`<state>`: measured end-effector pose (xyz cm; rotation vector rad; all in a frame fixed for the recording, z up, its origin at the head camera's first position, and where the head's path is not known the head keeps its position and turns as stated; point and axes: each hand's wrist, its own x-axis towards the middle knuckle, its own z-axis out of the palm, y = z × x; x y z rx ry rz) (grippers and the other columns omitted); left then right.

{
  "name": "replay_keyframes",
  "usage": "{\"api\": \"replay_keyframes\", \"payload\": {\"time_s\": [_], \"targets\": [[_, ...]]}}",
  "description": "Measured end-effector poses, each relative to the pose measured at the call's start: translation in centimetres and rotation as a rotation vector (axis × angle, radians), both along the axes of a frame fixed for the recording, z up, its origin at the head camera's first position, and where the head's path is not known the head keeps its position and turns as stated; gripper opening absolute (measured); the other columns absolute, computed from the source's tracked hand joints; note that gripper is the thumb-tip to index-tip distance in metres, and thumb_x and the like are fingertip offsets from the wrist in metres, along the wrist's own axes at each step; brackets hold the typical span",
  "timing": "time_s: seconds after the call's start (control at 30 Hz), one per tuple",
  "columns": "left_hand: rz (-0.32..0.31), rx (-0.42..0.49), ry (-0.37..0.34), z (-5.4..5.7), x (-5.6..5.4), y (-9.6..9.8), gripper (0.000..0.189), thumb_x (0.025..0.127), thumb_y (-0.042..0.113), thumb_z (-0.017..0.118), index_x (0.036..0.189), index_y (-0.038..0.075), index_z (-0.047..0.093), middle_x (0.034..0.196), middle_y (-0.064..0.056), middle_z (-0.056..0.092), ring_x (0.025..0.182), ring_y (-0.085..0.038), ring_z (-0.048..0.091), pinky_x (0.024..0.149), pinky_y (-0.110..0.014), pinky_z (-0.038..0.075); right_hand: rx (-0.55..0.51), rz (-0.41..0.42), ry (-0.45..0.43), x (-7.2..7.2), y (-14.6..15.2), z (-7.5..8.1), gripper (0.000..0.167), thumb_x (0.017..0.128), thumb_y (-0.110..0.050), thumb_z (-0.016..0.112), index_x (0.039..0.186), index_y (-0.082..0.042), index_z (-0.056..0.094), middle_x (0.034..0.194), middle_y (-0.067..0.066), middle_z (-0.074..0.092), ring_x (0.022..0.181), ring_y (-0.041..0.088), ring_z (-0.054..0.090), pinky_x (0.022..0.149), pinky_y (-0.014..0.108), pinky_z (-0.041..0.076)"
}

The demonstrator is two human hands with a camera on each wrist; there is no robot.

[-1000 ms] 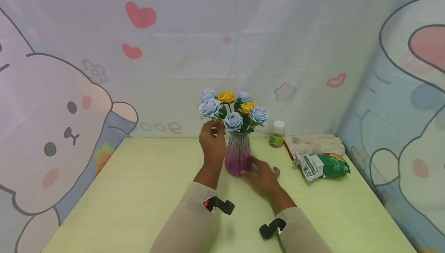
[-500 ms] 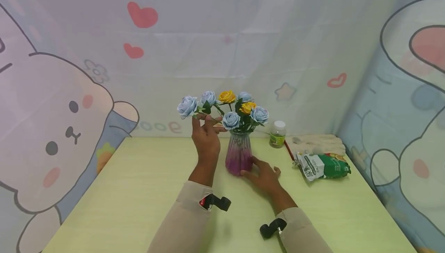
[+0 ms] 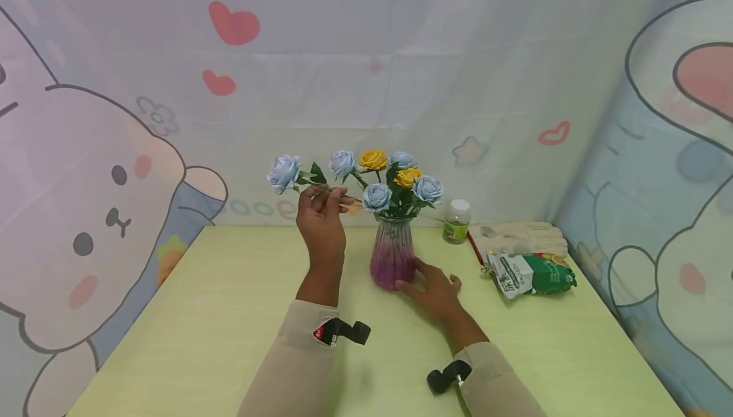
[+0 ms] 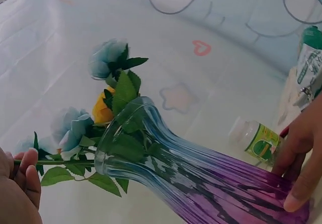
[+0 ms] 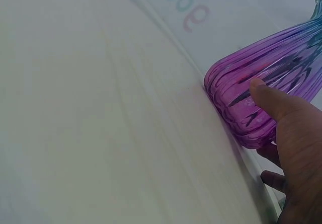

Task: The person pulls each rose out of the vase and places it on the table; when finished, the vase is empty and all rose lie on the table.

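L hand (image 3: 322,226) pinches blue rose (image 3: 283,174) by stem, bloom at 11 o'clk; R hand (image 3: 433,289) thumb + fingers grip vase (image 3: 392,254) base, its 10 o'clk

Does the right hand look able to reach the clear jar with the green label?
Probably yes: only pale green tabletop shows between the right hand and jar, though the hand must first release the purple ribbed glass vase.

Soft, even light fills the head view, with only faint shadows on the table (image 3: 189,334). Both wrist views are dimmer and greyer; pale glints streak the vase (image 4: 201,156), and the jar (image 4: 261,142) looks slightly blurred.
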<state>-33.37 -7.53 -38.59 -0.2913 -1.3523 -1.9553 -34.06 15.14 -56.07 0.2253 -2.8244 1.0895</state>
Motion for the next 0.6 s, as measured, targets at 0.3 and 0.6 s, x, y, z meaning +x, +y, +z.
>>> {"api": "replay_keyframes", "payload": {"time_s": [0.3,0.6], "targets": [[-0.105,0.271,-0.036,-0.48,0.12,-0.33,0.015,0.104,0.002,0.073,0.098,0.01,0.061,0.099,-0.007,0.084,0.077,-0.018,0.079,0.069,-0.024,0.062,0.005,-0.007,0.007,0.04,-0.06,-0.04,0.087,0.099,-0.068,0.069,0.166,-0.016,0.049,0.164,0.011,0.058,0.156,0.041,0.05,0.124,0.079,0.009],[-0.033,0.241,-0.07,-0.47,0.07,0.07,0.014,0.103,-0.006,0.071,0.105,-0.001,0.084,0.101,0.002,0.083,0.102,-0.013,0.078,0.084,-0.024,0.058,0.008,0.001,-0.005,-0.16,0.04,-0.19,0.089,0.098,-0.07,0.068,0.167,-0.018,0.047,0.166,0.009,0.056,0.158,0.039,0.048,0.126,0.078,0.008]]}}
